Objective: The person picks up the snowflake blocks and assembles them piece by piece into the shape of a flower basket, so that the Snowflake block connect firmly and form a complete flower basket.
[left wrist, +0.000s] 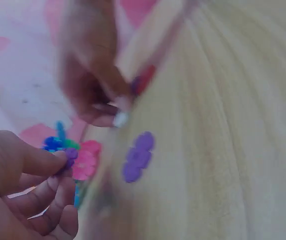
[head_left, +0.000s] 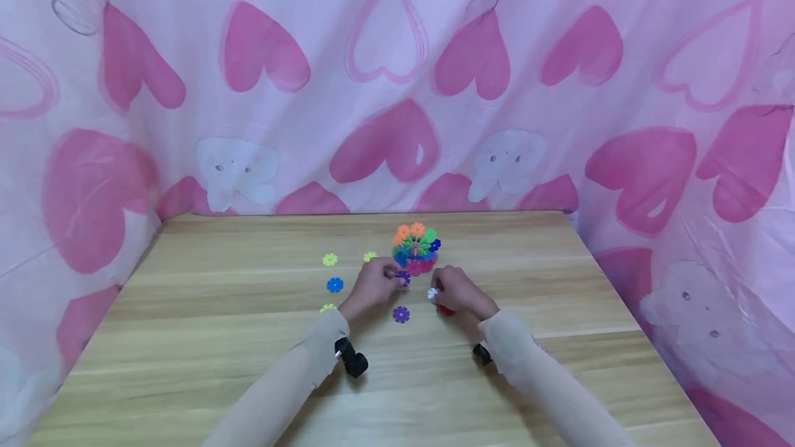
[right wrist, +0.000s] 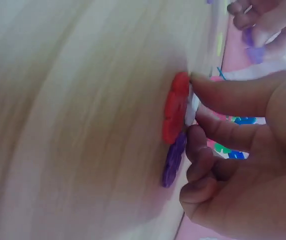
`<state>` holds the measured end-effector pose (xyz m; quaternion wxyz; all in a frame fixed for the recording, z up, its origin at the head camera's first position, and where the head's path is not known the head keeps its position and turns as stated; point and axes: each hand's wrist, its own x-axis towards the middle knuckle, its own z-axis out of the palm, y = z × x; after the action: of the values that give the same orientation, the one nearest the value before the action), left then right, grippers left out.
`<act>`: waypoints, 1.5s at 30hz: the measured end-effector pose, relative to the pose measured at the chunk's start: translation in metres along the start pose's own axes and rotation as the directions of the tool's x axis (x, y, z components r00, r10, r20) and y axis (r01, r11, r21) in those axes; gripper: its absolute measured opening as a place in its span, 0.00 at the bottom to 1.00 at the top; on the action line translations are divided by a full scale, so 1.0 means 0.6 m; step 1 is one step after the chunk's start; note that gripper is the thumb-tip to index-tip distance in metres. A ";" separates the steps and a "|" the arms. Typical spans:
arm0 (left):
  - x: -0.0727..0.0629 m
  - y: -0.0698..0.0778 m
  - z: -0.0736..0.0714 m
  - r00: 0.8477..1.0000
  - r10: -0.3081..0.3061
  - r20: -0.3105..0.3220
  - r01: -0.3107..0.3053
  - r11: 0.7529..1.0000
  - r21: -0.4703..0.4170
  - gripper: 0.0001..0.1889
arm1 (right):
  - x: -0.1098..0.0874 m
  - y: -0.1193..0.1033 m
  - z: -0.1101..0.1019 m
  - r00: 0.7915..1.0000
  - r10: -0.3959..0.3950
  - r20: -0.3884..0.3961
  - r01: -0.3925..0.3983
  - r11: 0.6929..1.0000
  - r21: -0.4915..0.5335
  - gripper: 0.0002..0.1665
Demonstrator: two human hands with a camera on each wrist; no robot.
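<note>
My left hand (head_left: 373,287) pinches a purple snowflake disc (left wrist: 70,159) between thumb and fingertips, just in front of an assembled cluster of coloured discs (head_left: 417,230). Across from it, my right hand (head_left: 461,291) holds a white snowflake disc (head_left: 432,293) by its edge with thumb and fingers. Beneath the right hand a red disc (right wrist: 176,110) and a dark purple disc (right wrist: 174,161) lie on the table, close to the fingertips in the right wrist view. Another purple disc (head_left: 401,314) lies flat between the two hands.
Left of the left hand lie a blue disc (head_left: 335,285) and several yellow-green discs (head_left: 330,259), one partly covered by the left wrist. The wooden table (head_left: 205,336) ends at a pink heart-patterned curtain (head_left: 385,33) behind and at both sides.
</note>
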<state>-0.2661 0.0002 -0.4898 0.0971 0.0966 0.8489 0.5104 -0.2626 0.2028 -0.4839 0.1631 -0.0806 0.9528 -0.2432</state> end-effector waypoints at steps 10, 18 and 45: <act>-0.070 0.006 -0.044 0.985 0.104 -0.140 -0.123 0.983 -0.136 0.06 | -0.034 -0.039 -0.014 0.998 -0.064 -0.016 0.062 0.828 0.557 0.05; -0.099 0.011 -0.044 0.970 0.165 -0.181 -0.209 0.941 -0.265 0.05 | -0.057 -0.091 -0.016 0.977 -0.192 0.089 0.046 0.605 0.795 0.08; -0.102 -0.003 -0.041 0.987 0.150 -0.058 -0.161 0.928 -0.336 0.05 | -0.044 -0.105 0.009 0.986 -0.161 0.040 0.067 0.610 0.790 0.14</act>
<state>-0.2140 -0.0376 -0.4759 0.0582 0.1372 0.7393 0.6567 -0.2314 0.1517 -0.4504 0.2169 -0.0747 0.7331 -0.6403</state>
